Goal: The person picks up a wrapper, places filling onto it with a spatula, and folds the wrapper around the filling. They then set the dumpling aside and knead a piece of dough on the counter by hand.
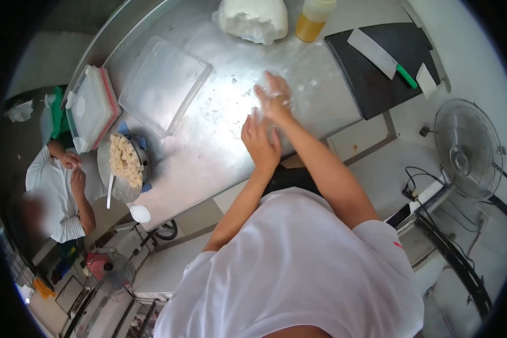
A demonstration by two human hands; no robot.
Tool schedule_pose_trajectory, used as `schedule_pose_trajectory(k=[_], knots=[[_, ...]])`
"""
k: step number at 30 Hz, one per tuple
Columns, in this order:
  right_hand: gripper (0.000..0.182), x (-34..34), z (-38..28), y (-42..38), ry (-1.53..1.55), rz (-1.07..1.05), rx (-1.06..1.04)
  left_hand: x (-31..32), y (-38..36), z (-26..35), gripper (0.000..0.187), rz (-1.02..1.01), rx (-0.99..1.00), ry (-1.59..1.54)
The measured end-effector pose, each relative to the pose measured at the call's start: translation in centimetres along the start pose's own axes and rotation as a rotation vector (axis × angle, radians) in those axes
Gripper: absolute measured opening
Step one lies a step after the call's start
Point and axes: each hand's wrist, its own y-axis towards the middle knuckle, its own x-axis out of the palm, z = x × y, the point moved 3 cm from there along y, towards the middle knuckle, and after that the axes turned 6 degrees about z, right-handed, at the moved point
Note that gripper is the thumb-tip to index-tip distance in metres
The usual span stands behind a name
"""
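Observation:
My left hand [260, 139] is over the steel table [219, 141] near its front edge, with fingers stretched out and thumb apart. Just beyond it, my right hand [276, 100] is blurred by motion, its fingers spread over a shiny wet-looking patch of the metal. The two hands overlap slightly in this view, and nothing shows in either one. To their left lies a clear plastic lid or shallow tray [181, 115]. Past the hands are a plastic-wrapped white mass [252, 21] and a squeeze bottle of yellow liquid [311, 25].
A cleaver [373, 53] with a green handle rests on a black cutting board [349, 73] at right. Leftward stand a bowl of pale chunks [125, 160] and lidded containers [87, 115]. A co-worker [62, 186] is beyond the left edge; a fan [462, 155] stands right.

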Motion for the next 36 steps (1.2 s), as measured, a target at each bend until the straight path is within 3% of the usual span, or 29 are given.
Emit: schedule_pose_trajectory(k=[2,4,9,13,16,18,20,21,22,24,25,27,28,30,31,32,36], knots=[[0.065,-0.3,-3.4,-1.0,-0.103,0.065,-0.048,1.5,-0.8,-2.5,0.067,0.02,-0.068,-0.077],[0.063,-0.2,-4.3,-1.7,-0.21,0.124,-0.087,3.5,-2.0,-4.0,0.068,-0.31,-0.067,0.07],[0.042,2.1,-3.6,2.1,-0.108,0.073,-0.262,4.4,-1.0,-3.6,0.088,-0.31,-0.224,0.188],[0.023,3.7,-3.4,5.7,-0.148,0.076,-0.425,4.2,-0.4,-2.7,0.09,-0.314,-0.19,0.148],[0.022,4.5,-4.4,8.3,-0.178,-0.002,-0.43,3.1,0.3,-2.7,0.085,-0.225,-0.163,0.101],[0.023,4.4,-4.8,8.7,-0.157,0.037,-0.447,1.5,0.6,-3.6,0.078,-0.233,-0.234,-0.154],[0.035,3.7,-4.9,8.6,-0.217,-0.076,-0.284,-0.7,2.0,-4.3,0.063,0.229,-0.366,-0.412],[0.035,3.1,-5.3,7.9,-0.203,-0.07,-0.295,-1.6,3.1,-4.1,0.061,0.324,-0.389,-0.406],[0.032,2.8,-5.3,7.2,-0.264,-0.204,-0.207,-2.5,4.7,-4.0,0.058,0.422,-0.406,-0.402],[0.029,2.5,-4.2,4.1,-0.387,-0.493,0.0,-2.9,8.2,-2.7,0.059,0.288,-0.307,-0.367],[0.029,2.7,-3.1,2.3,-0.38,-0.504,0.014,-2.8,9.6,-1.6,0.066,0.141,-0.235,-0.272],[0.037,3.6,-1.2,-1.3,-0.189,-0.567,-0.144,-0.6,9.7,-0.5,0.085,-0.124,-0.111,-0.048],[0.037,3.7,-0.9,-2.3,-0.185,-0.573,-0.125,0.6,9.4,0.0,0.093,-0.263,-0.068,0.122],[0.067,4.2,-0.9,-3.3,-0.064,-0.564,0.023,1.4,9.4,-1.1,0.098,-0.311,-0.044,0.184],[0.07,0.0,-5.0,-1.8,-0.377,-0.491,-0.098,2.0,9.6,-1.8,0.103,-0.341,-0.03,0.248],[0.07,1.0,-4.3,-1.0,-0.379,-0.499,-0.079,2.6,10.3,-2.2,0.103,-0.361,-0.031,0.245],[0.085,5.6,-2.4,-0.6,0.099,-0.362,-0.08,3.9,12.4,-3.9,0.109,-0.324,0.045,0.263]])
